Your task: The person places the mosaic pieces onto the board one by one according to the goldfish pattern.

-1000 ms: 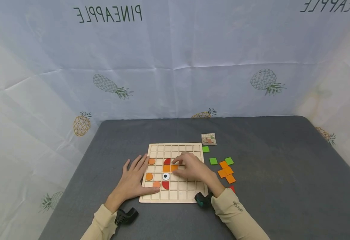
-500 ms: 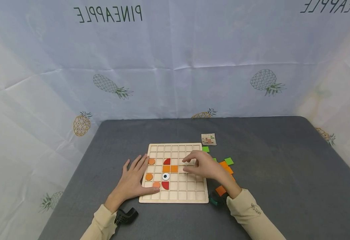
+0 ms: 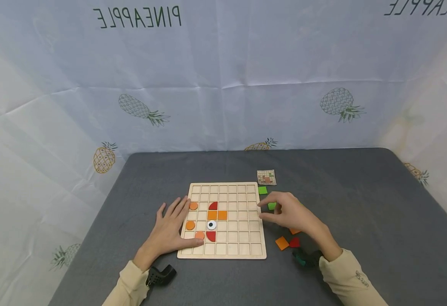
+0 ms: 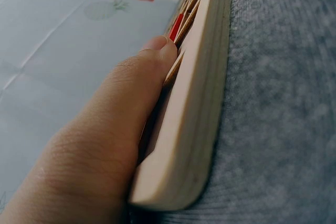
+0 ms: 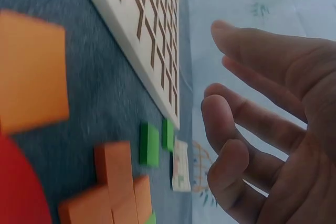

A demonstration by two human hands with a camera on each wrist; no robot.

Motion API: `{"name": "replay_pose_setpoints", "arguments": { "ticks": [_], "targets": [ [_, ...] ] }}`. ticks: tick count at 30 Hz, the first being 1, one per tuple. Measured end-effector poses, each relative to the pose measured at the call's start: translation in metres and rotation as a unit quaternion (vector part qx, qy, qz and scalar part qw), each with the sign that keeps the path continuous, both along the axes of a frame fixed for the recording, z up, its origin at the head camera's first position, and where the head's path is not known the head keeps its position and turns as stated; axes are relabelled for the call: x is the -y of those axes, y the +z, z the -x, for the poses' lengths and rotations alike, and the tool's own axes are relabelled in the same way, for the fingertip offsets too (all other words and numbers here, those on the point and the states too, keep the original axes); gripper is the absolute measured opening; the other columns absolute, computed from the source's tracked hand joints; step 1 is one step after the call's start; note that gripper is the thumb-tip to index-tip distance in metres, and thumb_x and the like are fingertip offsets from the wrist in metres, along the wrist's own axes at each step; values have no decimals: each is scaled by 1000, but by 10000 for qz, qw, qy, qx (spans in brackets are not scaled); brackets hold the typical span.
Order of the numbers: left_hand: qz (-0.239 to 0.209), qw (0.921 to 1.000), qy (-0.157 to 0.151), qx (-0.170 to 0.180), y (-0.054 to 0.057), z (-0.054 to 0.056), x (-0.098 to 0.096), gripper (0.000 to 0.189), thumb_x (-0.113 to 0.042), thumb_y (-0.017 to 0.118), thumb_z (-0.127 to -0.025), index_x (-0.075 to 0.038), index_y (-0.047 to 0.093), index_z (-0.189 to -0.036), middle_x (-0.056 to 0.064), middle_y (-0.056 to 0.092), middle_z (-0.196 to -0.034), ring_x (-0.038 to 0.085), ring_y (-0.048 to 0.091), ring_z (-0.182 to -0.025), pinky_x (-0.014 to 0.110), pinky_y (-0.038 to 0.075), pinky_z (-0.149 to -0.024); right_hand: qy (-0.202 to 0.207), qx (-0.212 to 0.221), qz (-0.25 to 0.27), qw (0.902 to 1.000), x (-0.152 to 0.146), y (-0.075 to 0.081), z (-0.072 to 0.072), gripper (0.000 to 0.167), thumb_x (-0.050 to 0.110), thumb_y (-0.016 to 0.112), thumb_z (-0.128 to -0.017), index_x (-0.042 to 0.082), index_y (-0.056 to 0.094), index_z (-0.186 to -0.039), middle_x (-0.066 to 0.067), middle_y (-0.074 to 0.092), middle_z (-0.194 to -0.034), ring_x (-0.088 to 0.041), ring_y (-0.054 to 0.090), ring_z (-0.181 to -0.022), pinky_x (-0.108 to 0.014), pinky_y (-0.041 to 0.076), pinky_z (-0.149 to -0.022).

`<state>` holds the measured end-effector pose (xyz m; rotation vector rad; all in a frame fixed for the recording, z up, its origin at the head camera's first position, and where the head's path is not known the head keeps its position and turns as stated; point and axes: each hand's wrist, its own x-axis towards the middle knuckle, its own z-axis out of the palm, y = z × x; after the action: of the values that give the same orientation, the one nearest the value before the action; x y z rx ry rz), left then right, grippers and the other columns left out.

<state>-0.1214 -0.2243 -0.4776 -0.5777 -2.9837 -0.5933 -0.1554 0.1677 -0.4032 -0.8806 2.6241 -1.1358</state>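
While our left hand (image 3: pixel 171 230) rests spread on the left edge of the grid board (image 3: pixel 243 237), we hold our right hand (image 3: pixel 290 211) by the board's right edge near green tiles (image 3: pixel 263 190), both grips released.

Smooth wooden board (image 3: pixel 233 225) (matt)

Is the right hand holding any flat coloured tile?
No, the head view shows the thumb and fingers of the right hand apart, nothing between them.
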Motion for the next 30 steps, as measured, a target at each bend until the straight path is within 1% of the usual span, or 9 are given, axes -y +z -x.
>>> {"name": "replay_pose_setpoints", "arguments": {
  "ticks": [5, 9, 11, 17, 19, 23, 27, 30],
  "targets": [
    [9, 10000, -21, 0, 0, 0, 1, 133, -98, 59, -79, -4, 33, -171, 19, 34, -178, 48, 31, -163, 81, 13, -124, -213, 1, 11, 9998, -16, 2, -3, 29, 15, 83, -96, -1, 81, -120, -18, 80, -111, 0, 49, -61, -23, 43, -53],
    [-1, 10000, -8, -35, 1, 0, 1, 133, -98, 59, -79, -4, 34, -170, 19, 35, -177, 48, 31, -163, 81, 13, -124, -337, 5, -55, 9994, -26, 6, -4, 30, 16, 84, -96, 0, 81, -121, -18, 81, -117, 0, 50, -66, -23, 41, -53],
    [-14, 10000, -5, -23, 2, 0, 1, 133, -97, 60, -79, -4, 34, -170, 19, 35, -177, 48, 31, -163, 81, 13, -124, -346, 40, -94, 9993, -31, 7, -3, 31, 16, 84, -95, 1, 81, -122, -19, 81, -118, 0, 51, -67, -23, 43, -54],
    [-20, 10000, -14, 75, 1, -1, 1, 133, -97, 60, -79, -4, 33, -170, 19, 34, -178, 49, 30, -163, 81, 12, -124, -318, 143, -345, 9988, -48, 7, 0, 31, 16, 85, -94, 1, 81, -121, -20, 79, -120, 0, 49, -60, -23, 46, -55],
    [-20, 10000, -13, 69, 1, -1, 1, 133, -97, 60, -79, -4, 33, -170, 20, 34, -178, 49, 31, -163, 81, 12, -124, -275, 188, -399, 9986, -53, 7, 1, 32, 15, 86, -93, 1, 81, -121, -20, 78, -120, 0, 48, -57, -23, 46, -54],
    [-8, 10000, 7, 31, 0, -1, 1, 134, -98, 59, -78, -4, 34, -170, 20, 35, -177, 48, 31, -163, 81, 13, -124, -42, 342, -463, 9983, -56, 3, 3, 34, 14, 86, -92, 0, 80, -122, -22, 77, -122, 0, 49, -58, -23, 48, -56],
    [16, 10000, 15, 21, -1, 0, 1, 133, -97, 60, -78, -5, 34, -170, 19, 35, -177, 48, 31, -163, 81, 12, -124, 311, 686, -451, 9961, -54, 0, 4, 32, 12, 86, -93, -1, 80, -122, -23, 76, -124, 1, 50, -60, -23, 49, -57],
    [27, 10000, 17, 11, -1, 0, 1, 133, -97, 60, -78, -5, 34, -170, 19, 35, -177, 48, 31, -163, 81, 13, -124, 490, 929, -455, 9934, -52, -3, 4, 32, 9, 85, -92, -1, 80, -121, -24, 74, -126, 0, 49, -58, -23, 49, -57]
  ]
}}
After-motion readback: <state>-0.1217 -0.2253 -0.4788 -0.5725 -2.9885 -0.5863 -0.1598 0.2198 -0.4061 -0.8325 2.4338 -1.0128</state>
